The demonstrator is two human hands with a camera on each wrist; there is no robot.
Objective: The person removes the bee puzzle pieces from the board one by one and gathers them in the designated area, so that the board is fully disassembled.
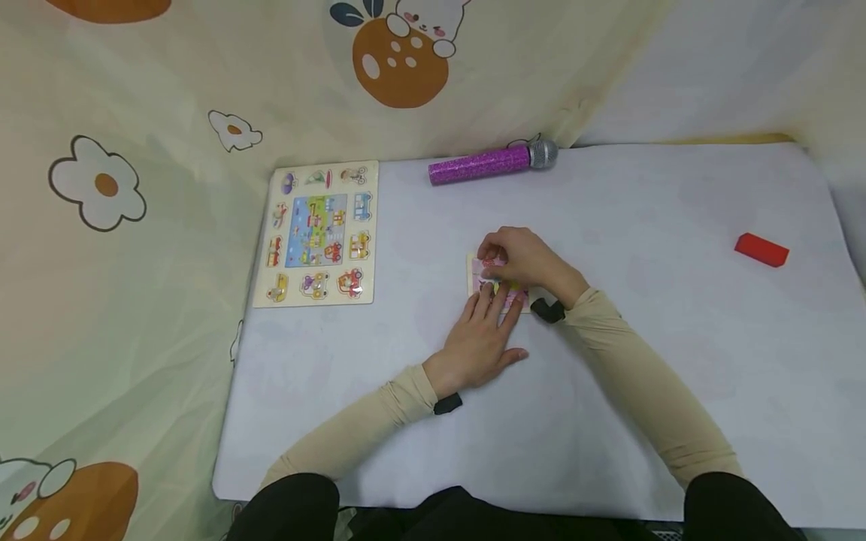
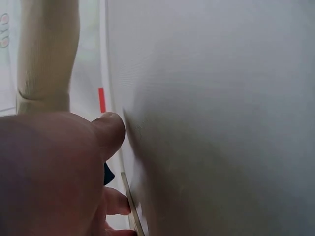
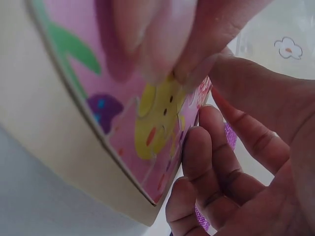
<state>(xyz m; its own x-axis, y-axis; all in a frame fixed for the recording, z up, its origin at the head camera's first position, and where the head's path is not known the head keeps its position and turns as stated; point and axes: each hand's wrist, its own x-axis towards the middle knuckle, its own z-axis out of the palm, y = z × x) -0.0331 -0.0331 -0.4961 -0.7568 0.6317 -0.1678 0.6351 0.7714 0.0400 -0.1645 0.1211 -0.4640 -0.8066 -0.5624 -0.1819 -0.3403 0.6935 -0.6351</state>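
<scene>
A small jigsaw puzzle (image 1: pixel 476 279) in a pale frame lies on the table, mostly hidden under both hands. Its pink picture has a yellow character (image 3: pixel 156 125) and visible seams between pieces. With fingers spread, my left hand (image 1: pixel 476 342) presses its fingertips on the puzzle's near part. My right hand (image 1: pixel 524 259) is at the far part: its thumb rests on the picture beside the left fingertips, while its other fingers curl at the board's edge. In the left wrist view, the left thumb (image 2: pixel 110 135) sticks out beside the puzzle's edge.
A wooden knob puzzle board (image 1: pixel 368 289) with vehicle pieces lies at the left. A purple glitter microphone (image 1: pixel 480 165) lies along the back edge, in front of a printed curtain (image 1: pixel 291 75). To the right is a red block (image 1: pixel 761 249) on the white table (image 1: pixel 676 338).
</scene>
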